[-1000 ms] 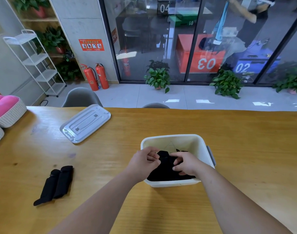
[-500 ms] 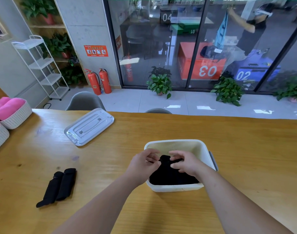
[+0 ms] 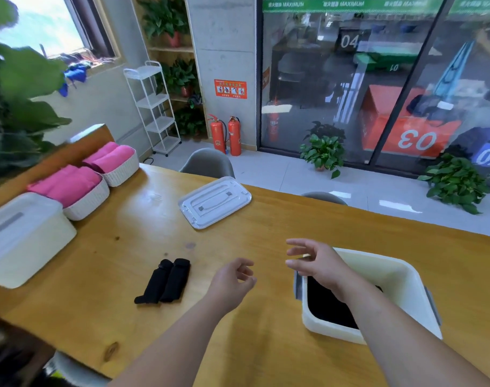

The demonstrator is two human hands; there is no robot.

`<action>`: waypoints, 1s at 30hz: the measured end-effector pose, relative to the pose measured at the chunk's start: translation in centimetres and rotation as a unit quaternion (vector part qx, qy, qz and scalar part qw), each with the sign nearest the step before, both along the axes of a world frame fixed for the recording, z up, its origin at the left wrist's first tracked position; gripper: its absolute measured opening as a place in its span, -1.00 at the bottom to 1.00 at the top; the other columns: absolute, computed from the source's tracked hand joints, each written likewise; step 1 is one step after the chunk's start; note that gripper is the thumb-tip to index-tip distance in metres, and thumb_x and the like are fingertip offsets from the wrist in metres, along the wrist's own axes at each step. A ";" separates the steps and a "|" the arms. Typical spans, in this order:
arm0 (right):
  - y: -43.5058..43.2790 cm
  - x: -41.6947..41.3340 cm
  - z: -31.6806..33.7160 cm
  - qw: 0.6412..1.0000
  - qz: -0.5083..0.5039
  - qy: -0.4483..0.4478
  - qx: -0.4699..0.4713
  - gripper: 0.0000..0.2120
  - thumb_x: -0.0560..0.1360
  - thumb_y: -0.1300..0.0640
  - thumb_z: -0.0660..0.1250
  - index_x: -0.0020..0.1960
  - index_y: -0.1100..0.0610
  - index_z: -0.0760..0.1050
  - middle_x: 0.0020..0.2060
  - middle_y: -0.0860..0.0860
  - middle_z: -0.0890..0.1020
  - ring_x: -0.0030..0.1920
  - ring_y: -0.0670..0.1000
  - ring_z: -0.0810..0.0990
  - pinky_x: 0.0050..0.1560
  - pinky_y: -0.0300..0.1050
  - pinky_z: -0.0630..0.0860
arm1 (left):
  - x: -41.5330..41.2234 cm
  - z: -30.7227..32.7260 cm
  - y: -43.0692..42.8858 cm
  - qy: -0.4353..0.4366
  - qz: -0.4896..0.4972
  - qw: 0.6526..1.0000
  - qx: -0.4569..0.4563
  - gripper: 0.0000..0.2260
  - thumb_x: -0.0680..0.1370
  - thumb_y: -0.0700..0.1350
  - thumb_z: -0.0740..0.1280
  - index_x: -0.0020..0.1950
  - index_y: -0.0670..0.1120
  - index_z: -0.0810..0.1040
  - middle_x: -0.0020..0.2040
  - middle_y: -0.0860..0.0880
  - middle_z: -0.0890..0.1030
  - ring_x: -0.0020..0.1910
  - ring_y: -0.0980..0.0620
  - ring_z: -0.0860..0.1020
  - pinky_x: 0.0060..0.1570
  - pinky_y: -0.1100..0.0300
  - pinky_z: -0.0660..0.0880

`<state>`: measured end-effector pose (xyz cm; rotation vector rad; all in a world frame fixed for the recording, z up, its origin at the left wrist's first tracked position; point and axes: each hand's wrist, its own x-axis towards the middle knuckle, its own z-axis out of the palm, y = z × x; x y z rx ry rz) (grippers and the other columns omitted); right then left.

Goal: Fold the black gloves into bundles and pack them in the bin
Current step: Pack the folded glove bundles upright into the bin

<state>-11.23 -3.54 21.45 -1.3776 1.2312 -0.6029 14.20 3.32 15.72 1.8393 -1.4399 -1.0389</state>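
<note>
A pair of black gloves [image 3: 165, 284] lies side by side on the wooden table [image 3: 121, 275], left of both hands. The white bin [image 3: 400, 280] stands at the right with black gloves [image 3: 326, 305] packed in its near-left part. My left hand [image 3: 232, 280] hovers over the table between the loose gloves and the bin, fingers loosely curled and holding nothing. My right hand [image 3: 313, 261] is above the bin's left rim, fingers spread and empty; its forearm hides part of the bin's contents.
The bin's grey lid [image 3: 214, 201] lies farther back on the table. Along the left edge stand a closed white box [image 3: 20, 236] and two white baskets [image 3: 90, 202] of pink towels. Chairs are tucked in behind the table.
Both hands have let go of the black bundle and come up out of the bin, moving left. The view has swung to the left.
</note>
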 end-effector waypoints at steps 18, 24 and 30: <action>0.7 16.6 -6.5 0.972 0.174 0.154 0.037 -0.50 0.51 -0.02 0.59 0.41 -0.17 0.54 0.20 -0.09 0.63 0.10 -0.04 0.67 0.17 -0.04 0.64 | 14.8 -5.2 4.5 -0.142 0.126 0.979 0.081 -0.59 0.64 0.02 0.45 0.48 0.05 0.51 0.36 0.07 0.50 0.21 0.07 0.56 0.19 0.19 0.53; 0.7 19.5 -7.4 0.960 0.194 0.199 0.044 -0.47 0.53 -0.09 0.55 0.46 -0.18 0.49 0.23 -0.12 0.60 0.18 -0.06 0.63 0.24 -0.07 0.59 | 16.6 -6.3 2.8 -0.191 0.119 0.969 0.101 -0.47 0.68 -0.02 0.37 0.63 -0.01 0.34 0.53 -0.02 0.37 0.45 -0.04 0.42 0.36 0.07 0.46; 0.8 20.6 -8.0 0.954 0.190 0.228 0.051 -0.49 0.57 -0.08 0.51 0.48 -0.17 0.49 0.25 -0.10 0.59 0.21 -0.02 0.62 0.30 0.01 0.58 | 16.7 -7.5 1.0 -0.207 0.126 0.961 0.134 -0.46 0.70 0.01 0.34 0.65 -0.04 0.28 0.44 -0.06 0.42 0.36 -0.07 0.46 0.32 0.05 0.49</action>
